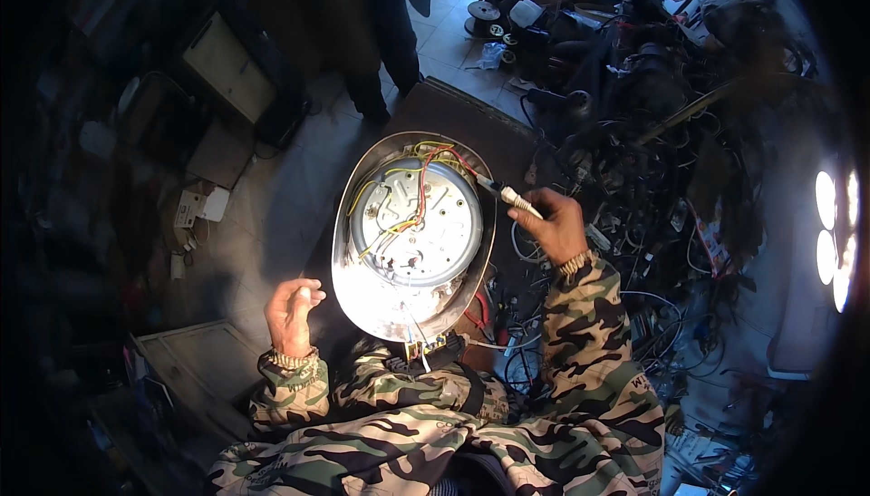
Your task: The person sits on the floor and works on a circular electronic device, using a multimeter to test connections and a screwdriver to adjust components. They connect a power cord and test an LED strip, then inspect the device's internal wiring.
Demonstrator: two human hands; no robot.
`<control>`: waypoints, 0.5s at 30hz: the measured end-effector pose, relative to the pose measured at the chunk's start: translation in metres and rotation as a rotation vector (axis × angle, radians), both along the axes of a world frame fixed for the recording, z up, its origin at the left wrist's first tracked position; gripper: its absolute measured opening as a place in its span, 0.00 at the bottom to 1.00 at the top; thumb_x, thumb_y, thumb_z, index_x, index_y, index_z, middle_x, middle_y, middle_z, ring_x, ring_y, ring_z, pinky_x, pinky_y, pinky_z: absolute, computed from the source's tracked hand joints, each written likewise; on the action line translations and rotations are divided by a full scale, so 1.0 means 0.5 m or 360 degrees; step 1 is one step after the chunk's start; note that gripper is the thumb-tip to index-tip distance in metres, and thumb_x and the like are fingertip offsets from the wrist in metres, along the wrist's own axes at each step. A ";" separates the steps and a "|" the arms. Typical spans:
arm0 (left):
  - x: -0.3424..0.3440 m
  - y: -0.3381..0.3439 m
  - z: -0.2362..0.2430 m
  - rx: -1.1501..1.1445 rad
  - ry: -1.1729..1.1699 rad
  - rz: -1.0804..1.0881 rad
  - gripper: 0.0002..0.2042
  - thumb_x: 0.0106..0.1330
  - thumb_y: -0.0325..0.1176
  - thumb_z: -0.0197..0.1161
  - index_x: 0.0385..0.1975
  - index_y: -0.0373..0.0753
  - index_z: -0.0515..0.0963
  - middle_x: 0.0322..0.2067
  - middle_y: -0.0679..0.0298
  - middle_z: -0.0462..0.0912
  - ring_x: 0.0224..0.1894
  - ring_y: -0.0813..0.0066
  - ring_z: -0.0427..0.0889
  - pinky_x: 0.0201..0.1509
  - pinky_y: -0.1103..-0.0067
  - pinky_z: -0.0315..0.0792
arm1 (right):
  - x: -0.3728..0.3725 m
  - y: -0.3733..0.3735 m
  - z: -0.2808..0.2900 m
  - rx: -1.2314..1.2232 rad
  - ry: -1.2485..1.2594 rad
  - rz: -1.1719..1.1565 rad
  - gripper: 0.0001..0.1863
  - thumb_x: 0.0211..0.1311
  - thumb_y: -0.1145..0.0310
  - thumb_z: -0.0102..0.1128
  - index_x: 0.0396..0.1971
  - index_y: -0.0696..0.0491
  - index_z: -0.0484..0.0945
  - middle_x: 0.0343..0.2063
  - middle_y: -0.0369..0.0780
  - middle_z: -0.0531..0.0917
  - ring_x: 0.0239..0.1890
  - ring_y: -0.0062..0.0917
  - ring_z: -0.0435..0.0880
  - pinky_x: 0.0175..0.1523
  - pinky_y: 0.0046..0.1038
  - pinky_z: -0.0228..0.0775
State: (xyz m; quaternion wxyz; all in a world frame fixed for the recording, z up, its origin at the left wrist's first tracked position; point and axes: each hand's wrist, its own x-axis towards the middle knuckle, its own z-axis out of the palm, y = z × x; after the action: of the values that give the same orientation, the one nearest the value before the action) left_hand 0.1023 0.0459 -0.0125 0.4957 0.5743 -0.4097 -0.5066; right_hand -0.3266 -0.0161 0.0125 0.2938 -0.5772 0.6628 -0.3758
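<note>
In front of me a wide oval metal housing [349,292] lies with its underside up. Set in it is a round pale metal plate [444,242] in a grey ring, with slots and small holes. Red and yellow wires [423,189] run across the plate and toward the far rim. My right hand [557,224] grips a slim tool [521,202] with an off-white ribbed handle and darker front end, which reaches the housing's right rim near the red wire. Left of the housing, my left hand [294,313] is raised apart from it, fingers curled together; whether it pinches anything is hidden.
At the housing's near edge sits a small terminal piece [431,347] with wires. Red-handled pliers [480,310] lie to its right. A large heap of cables and parts [625,124] fills the right. A person in dark clothes [385,34] stands beyond the dark table [458,111].
</note>
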 end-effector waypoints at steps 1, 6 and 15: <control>0.013 0.009 -0.015 0.0043 -0.0005 0.0042 0.07 0.71 0.26 0.58 0.43 0.31 0.80 0.39 0.58 0.85 0.36 0.74 0.83 0.45 0.79 0.77 | 0.008 0.033 -0.011 0.0064 -0.0091 -0.0031 0.19 0.52 0.62 0.79 0.36 0.61 0.84 0.24 0.43 0.86 0.26 0.22 0.84 0.34 0.27 0.74; 0.030 0.031 -0.066 0.0266 0.0000 0.0001 0.09 0.71 0.28 0.59 0.44 0.31 0.79 0.42 0.58 0.84 0.38 0.75 0.82 0.44 0.81 0.76 | 0.049 0.145 -0.037 0.0027 0.0070 0.0086 0.25 0.45 0.64 0.81 0.39 0.63 0.83 0.32 0.46 0.84 0.32 0.35 0.83 0.36 0.33 0.74; 0.044 0.044 -0.146 0.0479 -0.0051 -0.0213 0.09 0.72 0.30 0.59 0.46 0.33 0.79 0.36 0.64 0.83 0.36 0.80 0.82 0.41 0.83 0.77 | -0.039 0.432 -0.134 0.0242 -0.0041 -0.0804 0.13 0.56 0.71 0.72 0.38 0.61 0.82 0.31 0.46 0.86 0.35 0.28 0.86 0.41 0.30 0.76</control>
State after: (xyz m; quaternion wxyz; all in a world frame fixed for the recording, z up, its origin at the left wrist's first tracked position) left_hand 0.1243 0.0679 -0.0855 0.3625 0.6216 -0.3744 -0.5848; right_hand -0.3462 0.1998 -0.0543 0.2416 -0.3647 0.8085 -0.3936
